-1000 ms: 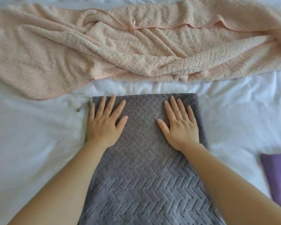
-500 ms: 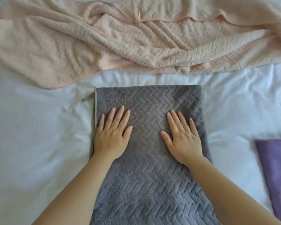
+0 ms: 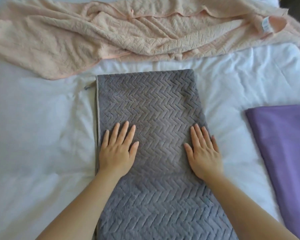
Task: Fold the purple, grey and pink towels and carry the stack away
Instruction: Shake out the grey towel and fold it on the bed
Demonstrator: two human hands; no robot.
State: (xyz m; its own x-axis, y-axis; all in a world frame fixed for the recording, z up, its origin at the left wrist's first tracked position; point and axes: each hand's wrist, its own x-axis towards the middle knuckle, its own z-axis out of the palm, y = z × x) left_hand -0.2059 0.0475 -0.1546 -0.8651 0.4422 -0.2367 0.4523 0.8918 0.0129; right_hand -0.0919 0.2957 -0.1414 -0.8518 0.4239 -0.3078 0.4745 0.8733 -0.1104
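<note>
Right now we've got both palms flat on the grey towel (image 3: 145,104), which lies as a long folded strip down the middle of the white bed sheet (image 3: 33,135), its far end just short of the pink towel (image 3: 111,35), its near end running out of frame toward us. Our left hand (image 3: 117,151) presses w/ fingers straight & spread by the strip's left edge. Our right hand (image 3: 203,153) does the same at the right edge, little finger about on the border. Neither hand grips anything; both just lie flat on the pile. We'd judge this as smoothing before the next fold, i.e. grey is only partway done. The purple towel (image 3: 284,153) lies flat at the right, looks folded, well apart from the grey. The pink one is a rumpled, unfolded heap across the far side, not touching the grey (its white label (image 3: 265,25) shows at far right). Risks from here: the sheet underneath is soft & wrinkled, so a hard push could drag the layers out of line & skew the edges. Plush fabric prob. slides on itself, so the far end may shift as we lift it over. The small loop (image 3: 87,87) poking out at the far-left corner could snag a finger. Also, if grey ends up wider than purple, the stack may slump when carried.
</note>
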